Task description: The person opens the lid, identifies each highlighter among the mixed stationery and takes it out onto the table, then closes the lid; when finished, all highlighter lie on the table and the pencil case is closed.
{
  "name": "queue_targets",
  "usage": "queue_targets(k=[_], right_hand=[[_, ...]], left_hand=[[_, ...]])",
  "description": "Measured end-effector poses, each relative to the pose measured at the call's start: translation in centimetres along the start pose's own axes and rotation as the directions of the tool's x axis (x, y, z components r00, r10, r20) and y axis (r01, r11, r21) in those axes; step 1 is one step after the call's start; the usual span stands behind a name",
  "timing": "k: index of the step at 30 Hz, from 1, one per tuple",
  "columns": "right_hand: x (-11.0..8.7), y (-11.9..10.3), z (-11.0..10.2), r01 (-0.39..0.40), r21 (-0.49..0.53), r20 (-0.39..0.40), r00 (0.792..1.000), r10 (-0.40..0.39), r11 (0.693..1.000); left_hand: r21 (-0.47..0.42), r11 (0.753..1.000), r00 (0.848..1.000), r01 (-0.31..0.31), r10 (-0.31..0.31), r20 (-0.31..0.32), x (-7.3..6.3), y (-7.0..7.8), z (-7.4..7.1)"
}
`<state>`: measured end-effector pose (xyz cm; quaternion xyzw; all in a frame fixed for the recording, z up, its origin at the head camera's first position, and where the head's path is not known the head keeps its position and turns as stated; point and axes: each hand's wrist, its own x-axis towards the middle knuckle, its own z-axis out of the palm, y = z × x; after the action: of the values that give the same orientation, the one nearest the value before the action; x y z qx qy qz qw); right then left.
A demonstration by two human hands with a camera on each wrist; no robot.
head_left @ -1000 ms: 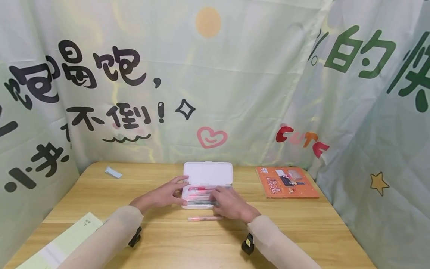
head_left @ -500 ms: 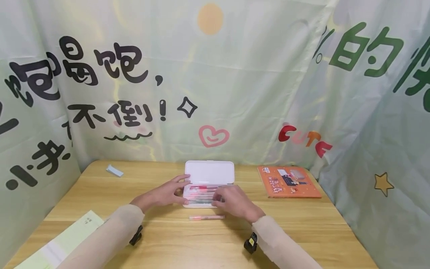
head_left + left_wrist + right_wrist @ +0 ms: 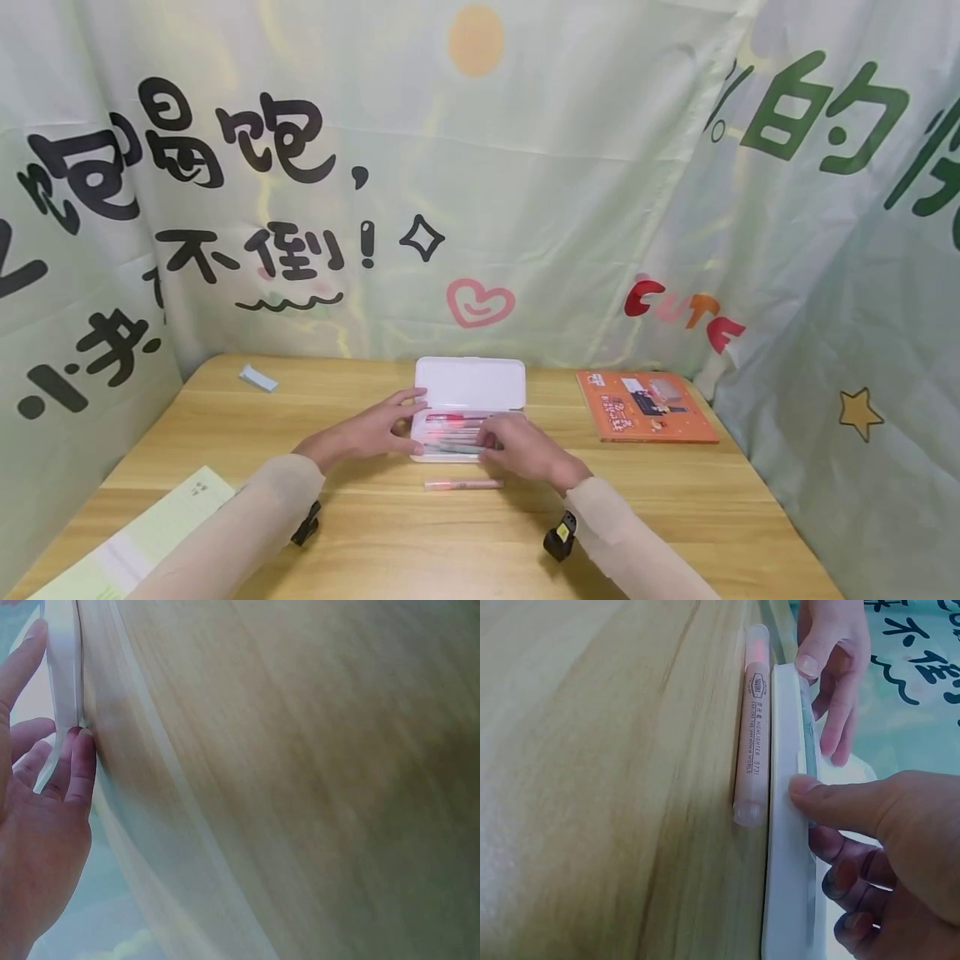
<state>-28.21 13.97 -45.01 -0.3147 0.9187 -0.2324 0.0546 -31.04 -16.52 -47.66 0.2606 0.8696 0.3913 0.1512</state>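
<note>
A white pencil case (image 3: 470, 385) lies on the table with its lid tipped back, pens (image 3: 446, 435) lined up inside. At its left end my left hand (image 3: 367, 432) holds it, thumb by the near corner and fingers along the lid side. My right hand (image 3: 528, 454) is over the right end of the case. In the right wrist view its thumb touches the front rim near a grey-green pen (image 3: 808, 724), with the other fingers curled inside; I cannot tell whether they grip a pen. A pink highlighter (image 3: 754, 742) lies just in front of the case.
An orange book (image 3: 648, 407) lies at the back right of the wooden table (image 3: 420, 550). A small pale-blue strip (image 3: 258, 379) is at the back left. A light-green notebook (image 3: 131, 542) sits at the front left, partly under the left sleeve. Printed curtains (image 3: 562, 208) enclose the table.
My right hand lifted a little from the pens, then lowered back to the front rim. My left hand has stayed on the case. The whole head view has shifted slightly.
</note>
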Motion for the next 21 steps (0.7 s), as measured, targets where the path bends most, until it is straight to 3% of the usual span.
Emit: queue_targets(k=[9, 21], right_hand=[[-0.9, 0.7, -0.7, -0.022, 0.096, -0.092, 0.995, 0.031, 0.995], [-4.4, 1.8, -0.9, 0.019, 0.224, -0.162, 0.987, 0.018, 0.974]], left_hand=[[-0.012, 1.0, 1.0, 0.006, -0.006, 0.003, 0.0, 0.1, 0.0], [0.002, 1.0, 1.0, -0.011, 0.011, -0.003, -0.1, 0.1, 0.0]])
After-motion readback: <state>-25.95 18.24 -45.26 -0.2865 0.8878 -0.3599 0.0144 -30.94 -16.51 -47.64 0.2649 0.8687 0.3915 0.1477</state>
